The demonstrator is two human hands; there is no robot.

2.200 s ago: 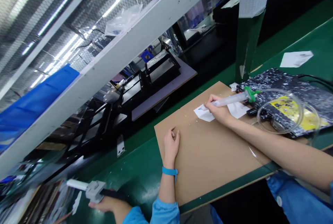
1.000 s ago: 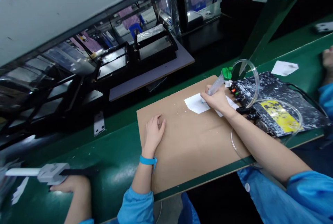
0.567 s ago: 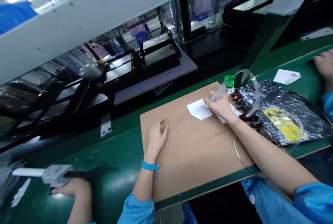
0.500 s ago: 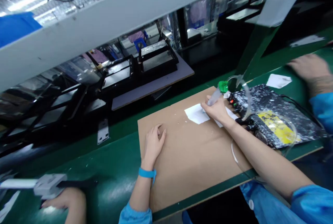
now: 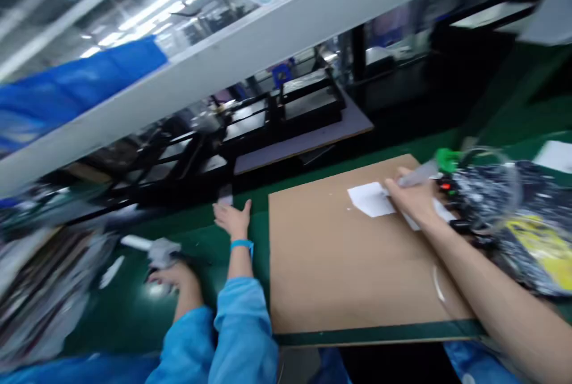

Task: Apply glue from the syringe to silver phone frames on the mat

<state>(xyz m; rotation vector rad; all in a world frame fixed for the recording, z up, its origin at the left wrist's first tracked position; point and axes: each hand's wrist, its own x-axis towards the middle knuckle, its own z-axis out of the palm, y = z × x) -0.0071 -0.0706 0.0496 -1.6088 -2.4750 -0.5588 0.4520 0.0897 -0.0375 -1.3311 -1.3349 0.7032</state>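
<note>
My right hand grips a clear syringe dispenser with a green cap, its tip over a white paper slip on a brown cardboard sheet. A clear tube runs from the cap toward the right. My left hand is off the cardboard, raised over the green belt with fingers spread and nothing in it; a blue band circles its wrist. The picture is blurred by motion.
A co-worker's hand at the left holds a grey tool with a white tip. A speckled black control box with a yellow label lies right of the cardboard. Black frames on a grey board stand beyond the belt, under a white beam.
My left hand has lifted off the cardboard and moved left over the belt, fingers opening. The view has swung left. My right hand keeps the syringe at the paper.
</note>
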